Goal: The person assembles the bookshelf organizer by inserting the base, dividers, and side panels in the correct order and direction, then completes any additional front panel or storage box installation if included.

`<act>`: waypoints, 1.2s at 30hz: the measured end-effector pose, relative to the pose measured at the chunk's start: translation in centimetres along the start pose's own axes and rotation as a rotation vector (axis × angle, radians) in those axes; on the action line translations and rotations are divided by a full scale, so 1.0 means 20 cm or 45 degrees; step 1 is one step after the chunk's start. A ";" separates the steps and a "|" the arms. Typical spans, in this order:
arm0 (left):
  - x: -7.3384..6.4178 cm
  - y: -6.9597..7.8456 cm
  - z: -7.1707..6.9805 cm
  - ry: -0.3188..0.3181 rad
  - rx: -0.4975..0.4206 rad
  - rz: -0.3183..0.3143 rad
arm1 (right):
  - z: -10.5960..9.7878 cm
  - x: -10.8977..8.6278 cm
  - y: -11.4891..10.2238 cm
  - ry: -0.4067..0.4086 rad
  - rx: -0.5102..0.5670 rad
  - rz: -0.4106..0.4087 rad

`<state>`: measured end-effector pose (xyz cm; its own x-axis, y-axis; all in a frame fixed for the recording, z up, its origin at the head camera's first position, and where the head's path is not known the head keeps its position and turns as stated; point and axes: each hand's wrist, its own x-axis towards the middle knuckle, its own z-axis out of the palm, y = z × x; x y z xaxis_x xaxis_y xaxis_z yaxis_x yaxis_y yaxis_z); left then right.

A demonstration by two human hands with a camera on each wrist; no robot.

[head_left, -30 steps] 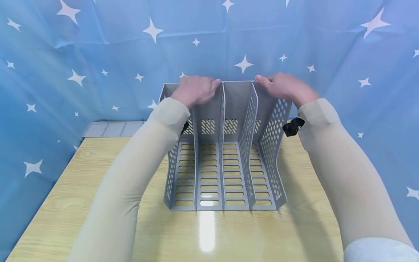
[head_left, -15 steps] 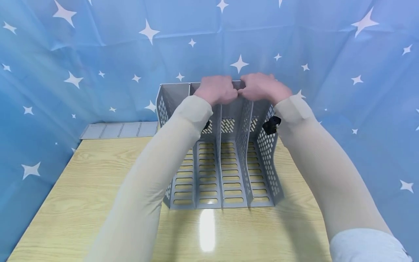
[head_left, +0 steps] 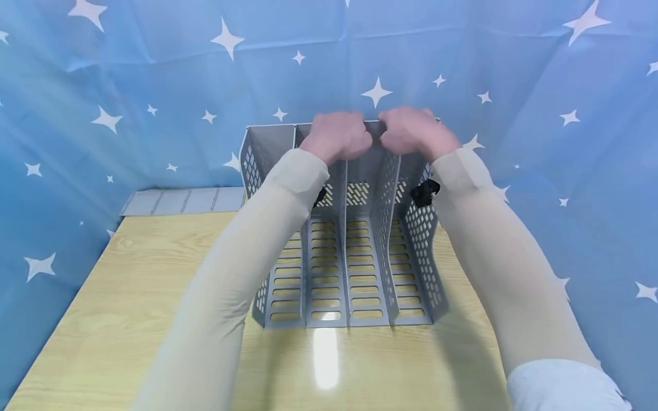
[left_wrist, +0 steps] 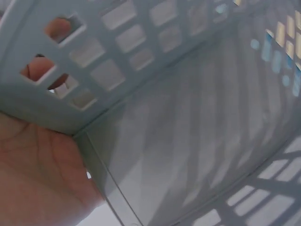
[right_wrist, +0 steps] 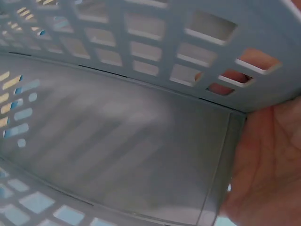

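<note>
A grey file organizer (head_left: 366, 174) stands upright on the wooden table, its slotted floor and lattice dividers facing me. At the top edge of its back panel, my left hand (head_left: 339, 134) grips the rim near the second compartment. My right hand (head_left: 413, 131) grips the same rim close by, on the other side of the third compartment. In the left wrist view the left palm (left_wrist: 42, 174) lies against the panel's end, with fingertips showing through the lattice holes. The right wrist view shows the right palm (right_wrist: 268, 160) likewise, with fingers partly hidden behind the divider.
A flat light-grey ribbed panel (head_left: 185, 201) lies along the table's back left edge. The wooden table (head_left: 128, 297) reaches back to a blue curtain (head_left: 169, 74) with white stars, which hangs close behind the organizer and along both sides.
Both hands have moved inward along the organizer's top rim, from the outer compartments to near the middle. The organizer stays about where it was; the view has shifted slightly.
</note>
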<state>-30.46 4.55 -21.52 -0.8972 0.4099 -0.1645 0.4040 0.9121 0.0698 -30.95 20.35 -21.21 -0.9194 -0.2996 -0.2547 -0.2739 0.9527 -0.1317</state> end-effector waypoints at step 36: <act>-0.37 -0.74 0.02 -0.186 -0.424 -0.147 | 0.09 -0.17 0.40 -0.065 0.859 0.174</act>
<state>-29.72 -11.91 -21.63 -0.8888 0.3213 -0.3267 0.1999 0.9134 0.3545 -29.45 28.85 -23.08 -0.9142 -0.1967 -0.3542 0.0945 0.7466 -0.6585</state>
